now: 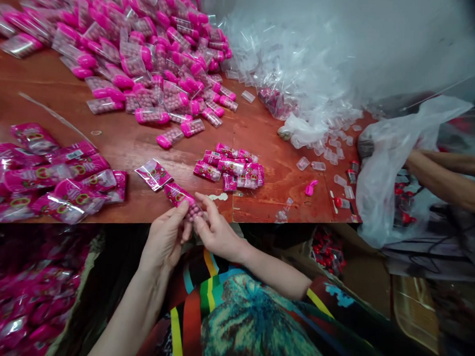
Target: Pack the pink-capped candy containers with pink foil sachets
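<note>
Both hands meet at the table's front edge around a small clear tube of pink candy balls (195, 210), whose far part is covered by a printed pink wrapper (177, 193). My left hand (165, 237) grips it from the left, thumb on top. On the other side my right hand (217, 230) pinches the near end between thumb and fingers. Just beyond the wrapper lies a flat printed packet (153, 175). To the right of that is a small group of wrapped candy tubes (232, 166). My palms hide part of the tube.
A big heap of pink-capped candy tubes (148, 66) covers the back left. Wrapped packets (54, 177) pile at left, with more in a box below (34, 300). Clear plastic pieces (292, 50) lie back right. Another person's arms (448, 175) reach into a plastic bag (377, 203).
</note>
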The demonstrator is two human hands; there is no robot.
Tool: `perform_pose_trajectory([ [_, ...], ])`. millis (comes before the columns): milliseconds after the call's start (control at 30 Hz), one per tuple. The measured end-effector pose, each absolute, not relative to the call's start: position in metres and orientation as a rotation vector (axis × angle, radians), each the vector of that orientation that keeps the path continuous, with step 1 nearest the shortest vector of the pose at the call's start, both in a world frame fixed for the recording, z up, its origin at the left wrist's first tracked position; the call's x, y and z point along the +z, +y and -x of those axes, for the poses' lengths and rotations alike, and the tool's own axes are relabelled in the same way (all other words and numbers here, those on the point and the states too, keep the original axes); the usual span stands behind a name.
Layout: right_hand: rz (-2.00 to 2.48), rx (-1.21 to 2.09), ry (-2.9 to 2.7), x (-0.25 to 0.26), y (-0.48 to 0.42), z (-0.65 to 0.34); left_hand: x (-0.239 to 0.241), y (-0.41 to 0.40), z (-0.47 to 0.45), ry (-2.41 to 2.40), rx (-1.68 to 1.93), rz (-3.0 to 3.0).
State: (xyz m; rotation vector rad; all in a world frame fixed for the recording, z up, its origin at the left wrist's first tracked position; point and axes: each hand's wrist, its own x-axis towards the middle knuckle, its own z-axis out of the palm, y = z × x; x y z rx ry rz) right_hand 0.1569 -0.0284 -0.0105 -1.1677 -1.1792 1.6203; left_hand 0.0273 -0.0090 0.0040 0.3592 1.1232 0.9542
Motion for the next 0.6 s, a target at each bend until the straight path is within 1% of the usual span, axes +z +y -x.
perform_pose_trajectory([
  [33,1.175,1.625,-1.168,-0.01,-0.028,-0.155,0.005,-0.009,-0.028,1.149,0.983,-0.342],
  [133,1.052,1.877,-0.963,-0.011,-0.024,-0.153,0.008,-0.013,-0.031,1.131,0.967,-0.284],
  [200,1.002,1.958,-0.885,-0.012,-0.022,-0.155,0.009,-0.017,-0.033,1.101,0.943,-0.283],
  [233,1.021,1.919,-0.918,-0.012,-0.021,-0.156,0.009,-0.019,-0.035,1.1,0.945,-0.298],
  [333,1.143,1.664,-1.172,-0.014,-0.021,-0.163,0.008,-0.025,-0.039,1.114,0.963,-0.35],
  [400,1.16,1.599,-1.274,-0.014,-0.02,-0.168,0.007,-0.026,-0.039,1.106,0.93,-0.37],
  [600,0.999,1.883,-1.199,-0.013,-0.018,-0.175,0.006,-0.015,-0.03,1.118,0.934,-0.408],
])
